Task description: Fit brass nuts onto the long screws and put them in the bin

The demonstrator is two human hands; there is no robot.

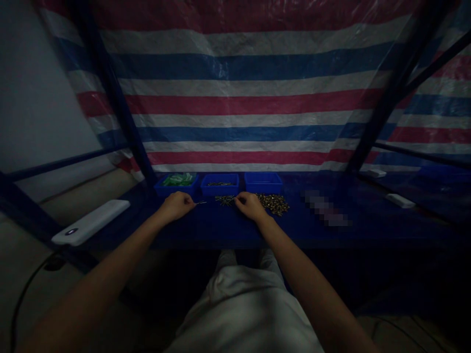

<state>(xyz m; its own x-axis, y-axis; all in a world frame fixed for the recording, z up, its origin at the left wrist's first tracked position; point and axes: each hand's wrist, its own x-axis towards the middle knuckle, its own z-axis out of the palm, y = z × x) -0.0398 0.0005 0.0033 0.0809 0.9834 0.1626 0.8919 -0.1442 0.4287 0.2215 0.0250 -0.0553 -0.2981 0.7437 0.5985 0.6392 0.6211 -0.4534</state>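
My left hand point(177, 205) rests on the dark blue table point(206, 228), fingers curled in a pinch on a thin metal pin point(200, 202) that points right. My right hand point(250, 205) is closed too, its fingertips at a small heap of thin dark pins point(224, 199); what it pinches is too small to name. A pile of small brass-coloured parts point(275, 203) lies just right of that hand.
Three blue trays stand behind the hands: one with green pieces point(177, 181), one with dark pins point(220, 184), one whose contents are hidden point(263, 181). A white flat device point(90, 221) lies at left. A striped tarp and blue frame posts enclose the table.
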